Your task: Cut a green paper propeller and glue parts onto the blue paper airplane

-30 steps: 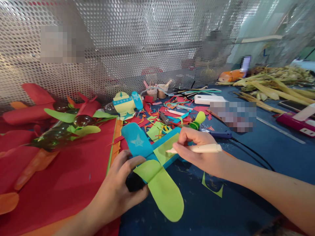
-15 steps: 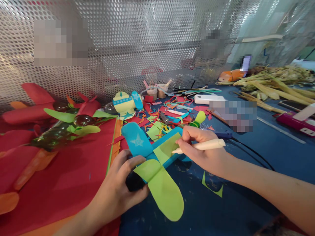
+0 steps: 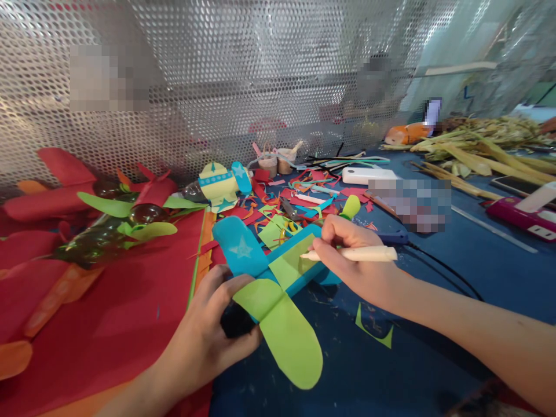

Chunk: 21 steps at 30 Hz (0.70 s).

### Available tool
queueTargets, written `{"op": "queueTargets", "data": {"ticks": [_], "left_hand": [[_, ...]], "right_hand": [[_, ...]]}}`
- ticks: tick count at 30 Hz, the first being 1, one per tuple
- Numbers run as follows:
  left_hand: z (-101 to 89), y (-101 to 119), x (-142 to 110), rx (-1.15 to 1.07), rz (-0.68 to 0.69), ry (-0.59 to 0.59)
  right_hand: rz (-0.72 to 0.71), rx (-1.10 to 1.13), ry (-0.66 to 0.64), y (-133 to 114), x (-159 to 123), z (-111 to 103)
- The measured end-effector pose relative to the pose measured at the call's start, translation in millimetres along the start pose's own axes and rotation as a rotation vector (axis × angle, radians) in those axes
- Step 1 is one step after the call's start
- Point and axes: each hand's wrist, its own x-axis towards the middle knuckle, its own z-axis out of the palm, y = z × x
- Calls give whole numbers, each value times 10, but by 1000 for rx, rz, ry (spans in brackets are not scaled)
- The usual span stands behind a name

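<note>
A toy airplane [image 3: 299,282] in blue and lime green lies tilted in the middle, with a pale star on its blue wing [image 3: 240,246]. My left hand [image 3: 219,315] grips its dark bottle end, fingers curled around it near the green wing [image 3: 295,341]. In my right hand [image 3: 358,255] is a cream-coloured marker pen [image 3: 369,253], pinched between thumb and fingers. Its tip rests on or just above the green panel [image 3: 291,263] along the airplane's body; contact is too fine to tell.
Red, bottle-bodied airplanes [image 3: 150,197] lie at left on red sheets [image 3: 130,313]. Behind are a yellow and blue airplane [image 3: 221,182], coloured scraps [image 3: 260,214], small pots [image 3: 286,161] and a white device [image 3: 369,175]. Dried stalks [image 3: 473,153] and a magenta power strip [image 3: 516,217] are at right. Perforated metal [image 3: 260,69] stands behind.
The marker's tip has shifted slightly up and left over the green panel, and the pen lies flatter. My left hand keeps its grip on the airplane.
</note>
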Motion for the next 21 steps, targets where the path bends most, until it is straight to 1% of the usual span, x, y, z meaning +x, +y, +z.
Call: {"op": "queueTargets", "data": {"ticks": [6,13,15,17,19,21], "left_hand": [[5,-7,-5,7,-2,9],[-7,18,22,-1,-13,17],[-4,14,15,4,-17,24],[0,7,5,15,-23,20],[1,3,-3,16,-36,-2],[-1,3,-4,8,-51,-20]], "right_hand": [[-31,-47,-21,-42,27,-15],[10,-62,-87,-82,40,-8],[12,-22,-61,-72,26,-14],[12,68,-12,-52,14,-28],[19,155,27,-33,17,-48],[35,179,45,-22,35,-67]]}}
